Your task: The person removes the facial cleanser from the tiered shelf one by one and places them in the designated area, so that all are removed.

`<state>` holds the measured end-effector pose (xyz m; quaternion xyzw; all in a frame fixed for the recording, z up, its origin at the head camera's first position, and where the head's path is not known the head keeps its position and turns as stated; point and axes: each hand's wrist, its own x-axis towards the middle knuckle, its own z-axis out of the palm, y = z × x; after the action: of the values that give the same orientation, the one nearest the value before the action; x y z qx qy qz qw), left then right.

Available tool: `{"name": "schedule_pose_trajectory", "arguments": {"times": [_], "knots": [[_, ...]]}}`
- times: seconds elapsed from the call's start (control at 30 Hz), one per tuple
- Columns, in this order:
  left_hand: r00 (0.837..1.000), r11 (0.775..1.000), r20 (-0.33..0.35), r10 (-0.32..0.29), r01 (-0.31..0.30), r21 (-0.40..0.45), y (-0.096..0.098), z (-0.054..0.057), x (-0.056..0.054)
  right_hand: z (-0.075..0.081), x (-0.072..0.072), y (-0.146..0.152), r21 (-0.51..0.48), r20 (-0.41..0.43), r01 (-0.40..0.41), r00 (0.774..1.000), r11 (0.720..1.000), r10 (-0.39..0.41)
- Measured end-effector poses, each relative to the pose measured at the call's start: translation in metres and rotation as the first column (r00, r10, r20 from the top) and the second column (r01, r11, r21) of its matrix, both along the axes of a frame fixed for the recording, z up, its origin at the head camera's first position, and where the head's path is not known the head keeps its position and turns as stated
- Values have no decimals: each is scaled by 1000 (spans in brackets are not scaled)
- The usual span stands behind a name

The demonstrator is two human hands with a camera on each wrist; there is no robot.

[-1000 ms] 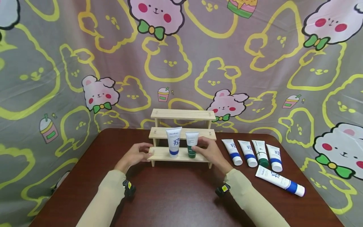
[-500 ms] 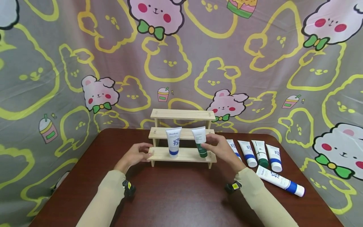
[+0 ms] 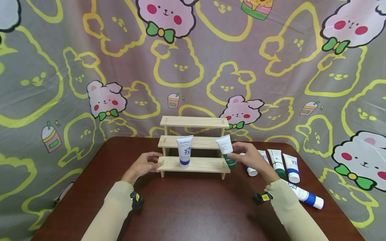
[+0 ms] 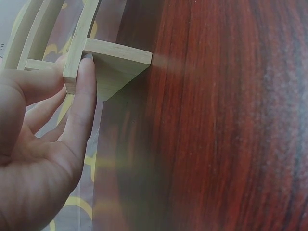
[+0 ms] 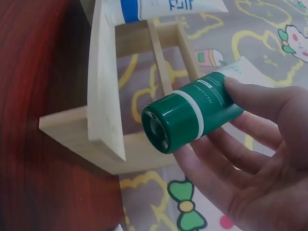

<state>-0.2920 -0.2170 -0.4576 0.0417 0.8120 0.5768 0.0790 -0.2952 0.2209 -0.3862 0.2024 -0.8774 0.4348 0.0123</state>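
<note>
A three-step wooden display rack [image 3: 208, 164] stands at the back middle of the table. My left hand [image 3: 144, 167] pinches the left end of its lowest step, thumb and finger on the board [image 4: 76, 53] in the left wrist view. In my right hand [image 3: 251, 159] is a white tube with a green cap end [image 3: 223, 145], tilted, beside the right end of the lowest step. The right wrist view shows the green cap [image 5: 166, 122] clear of the wood. A white and blue tube [image 3: 184, 150] stands upright on its cap on the lowest step.
To the right lie several more tubes on the dark red table [image 3: 187, 207]: one white and green [image 3: 275, 160], one white and blue [image 3: 292, 167], others partly behind my right hand and sleeve. A patterned curtain [image 3: 193, 93] hangs behind the table.
My right hand has lifted the green and white tube off the lowest step and carried it right, tilting it. The left hand and the rack have stayed still.
</note>
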Motion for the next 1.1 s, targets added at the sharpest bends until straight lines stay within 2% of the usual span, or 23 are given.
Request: {"name": "schedule_pose_trajectory", "arguments": {"times": [0.27, 0.43, 0.6, 0.9, 1.1], "knots": [[1000, 1000, -4, -3, 3, 8, -1, 0, 0, 5, 4, 19, 45, 77, 59, 995, 997, -62], [1000, 1000, -8, -6, 6, 8, -1, 0, 0, 5, 5, 28, 111, 86, 76, 993, 991, -85], [1000, 1000, -10, -12, 13, 19, -1, 1, 0, 2, 5, 37, 172, 93, 70, 992, 982, -87], [1000, 1000, -5, -9, 9, 10, 0, 3, 0, -9, 7, 52, 221, 131, 14, 990, 975, -44], [1000, 1000, -1, -11, 11, -2, 0, 3, 1, -18, 5, 56, 283, 170, 25, 983, 959, -75]]}}
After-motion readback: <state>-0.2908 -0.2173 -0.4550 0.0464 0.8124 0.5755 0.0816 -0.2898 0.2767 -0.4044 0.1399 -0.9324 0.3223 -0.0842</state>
